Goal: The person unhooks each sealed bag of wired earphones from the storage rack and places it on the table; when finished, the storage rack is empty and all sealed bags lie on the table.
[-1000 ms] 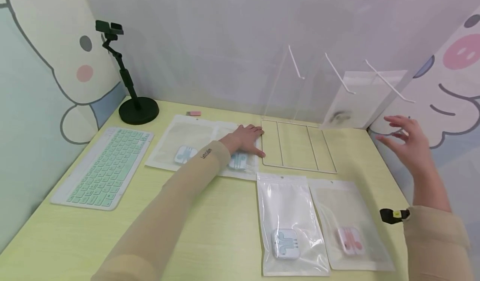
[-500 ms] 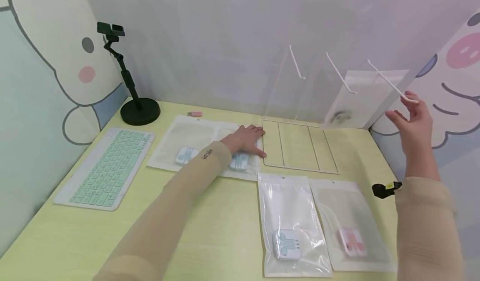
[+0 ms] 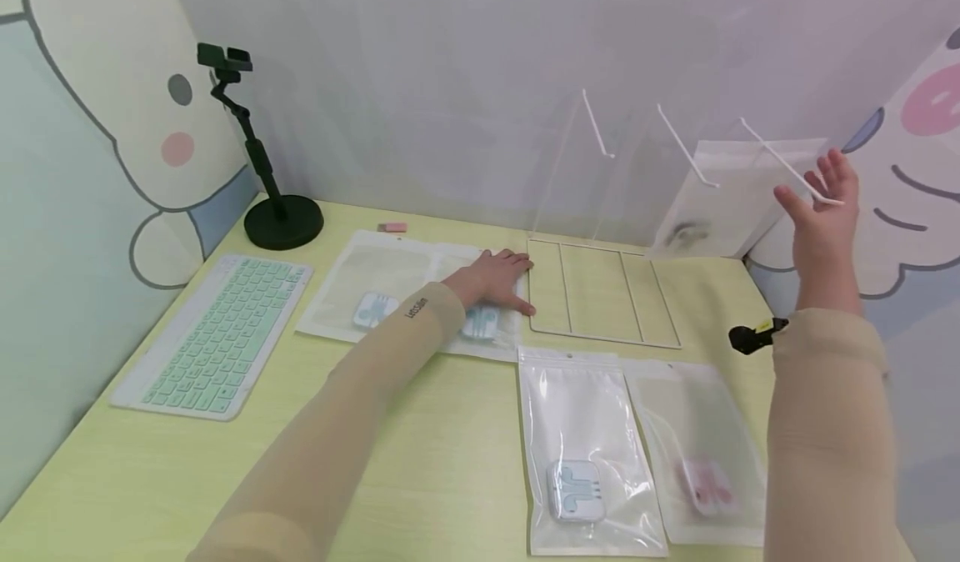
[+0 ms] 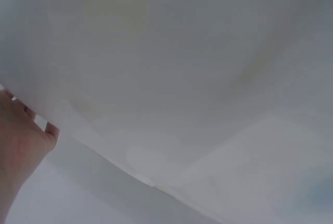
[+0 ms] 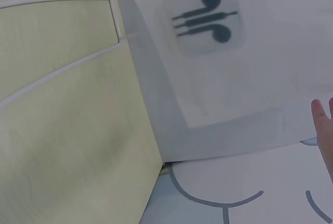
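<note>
My left hand (image 3: 495, 281), fingers spread, rests on a flat clear-front bag (image 3: 457, 260) holding a case of pale blue earphones, right at the side wire of a white display rack (image 3: 600, 338). In the left wrist view the bag's pale surface (image 4: 156, 78) covers most of the picture, with the hand at the left edge. My right hand (image 3: 825, 241) is raised by the front end of the rack's right hook (image 3: 780, 158), fingers loosely extended, no object held. On that hook hangs a bag (image 3: 723, 199) with dark earphones (image 5: 205, 18) in a case.
Left of my left hand lies another bag (image 3: 382, 266) with blue earphones. Two more bags, one blue (image 3: 577, 412) and one pink (image 3: 675, 412), lie in front of the rack. A keyboard (image 3: 217, 337), a black stand (image 3: 283, 222) and a pink USB stick (image 3: 392, 228) are farther left.
My right hand has risen and moved up to the tip of the right hook, its fingers opening out. The left hand stays on the bag.
</note>
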Demonstrator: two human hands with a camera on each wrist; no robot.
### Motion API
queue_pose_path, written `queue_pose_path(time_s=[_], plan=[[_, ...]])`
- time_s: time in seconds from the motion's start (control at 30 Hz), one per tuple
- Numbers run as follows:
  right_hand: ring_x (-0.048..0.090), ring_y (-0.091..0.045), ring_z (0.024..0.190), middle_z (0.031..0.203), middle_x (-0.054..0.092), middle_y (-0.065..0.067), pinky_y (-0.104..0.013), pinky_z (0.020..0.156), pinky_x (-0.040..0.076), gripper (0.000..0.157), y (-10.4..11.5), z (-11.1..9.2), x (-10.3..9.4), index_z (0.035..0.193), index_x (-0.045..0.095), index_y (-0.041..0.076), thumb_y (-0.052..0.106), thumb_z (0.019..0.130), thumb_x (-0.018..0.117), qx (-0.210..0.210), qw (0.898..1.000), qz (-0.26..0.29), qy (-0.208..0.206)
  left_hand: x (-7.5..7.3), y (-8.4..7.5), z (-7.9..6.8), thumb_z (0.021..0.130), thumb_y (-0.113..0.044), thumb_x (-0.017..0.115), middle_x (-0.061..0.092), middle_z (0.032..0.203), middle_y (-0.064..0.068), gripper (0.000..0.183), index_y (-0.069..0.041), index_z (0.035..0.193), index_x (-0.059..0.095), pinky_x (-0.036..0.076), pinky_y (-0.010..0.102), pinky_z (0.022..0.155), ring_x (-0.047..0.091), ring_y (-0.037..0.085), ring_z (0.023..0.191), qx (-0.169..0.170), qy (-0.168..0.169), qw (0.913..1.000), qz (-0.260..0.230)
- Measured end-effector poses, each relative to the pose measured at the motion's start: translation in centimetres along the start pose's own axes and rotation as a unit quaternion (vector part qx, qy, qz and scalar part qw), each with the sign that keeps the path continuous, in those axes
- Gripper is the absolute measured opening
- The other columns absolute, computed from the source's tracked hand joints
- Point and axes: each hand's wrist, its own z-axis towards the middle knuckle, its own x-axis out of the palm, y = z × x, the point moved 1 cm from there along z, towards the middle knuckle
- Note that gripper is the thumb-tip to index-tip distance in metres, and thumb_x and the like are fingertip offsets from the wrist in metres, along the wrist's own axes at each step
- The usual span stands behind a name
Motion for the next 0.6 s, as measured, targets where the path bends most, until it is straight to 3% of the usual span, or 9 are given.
queue_pose_path(time_s=[0.2,0.37,0.47,0.6], plan=[[0.031,-0.012,0.137,0.148,0.033,0.000,-0.020,0.097,0.042,0.079,-1.0,1.0,0.3,0.140,0.040,0.019,-0.021,0.076,0.063,0.007,0.996,0.087,0.017,-0.1,0.0,0.0,0.074,-0.080,0.048,0.012,0.159,0.002,0.103,-0.019,0.152,0.018,0.015,0.054,0.113,0.012,0.026,0.145,0.006,-0.001,1.0000,0.003],[0.040,-0.015,0.132,0.143,0.037,-0.002,-0.019,0.097,0.043,0.075,-1.3,1.3,0.4,0.138,0.041,0.022,-0.020,0.079,0.061,0.025,0.996,0.087,0.019,-0.2,0.0,0.0,0.074,-0.080,0.048,0.012,0.159,0.002,0.103,-0.018,0.152,0.018,0.017,0.054,0.113,0.012,0.025,0.145,0.006,0.000,1.0000,0.007],[0.048,-0.015,0.120,0.133,0.042,-0.003,-0.019,0.088,0.049,0.069,-1.5,1.7,0.3,0.132,0.046,0.020,-0.022,0.078,0.060,0.027,0.995,0.100,0.000,-0.2,0.0,0.0,0.075,-0.079,0.049,0.012,0.159,0.002,0.103,-0.018,0.152,0.019,0.017,0.054,0.113,0.012,0.025,0.145,0.006,0.000,1.0000,0.005],[0.055,-0.016,0.094,0.112,0.050,-0.006,-0.020,0.070,0.053,0.058,-1.9,1.8,0.2,0.118,0.050,0.010,-0.026,0.074,0.060,-0.001,0.992,0.121,-0.032,-0.1,0.1,0.0,0.075,-0.079,0.049,0.012,0.159,0.002,0.103,-0.019,0.152,0.018,0.016,0.054,0.113,0.012,0.025,0.145,0.008,0.001,1.0000,0.001]])
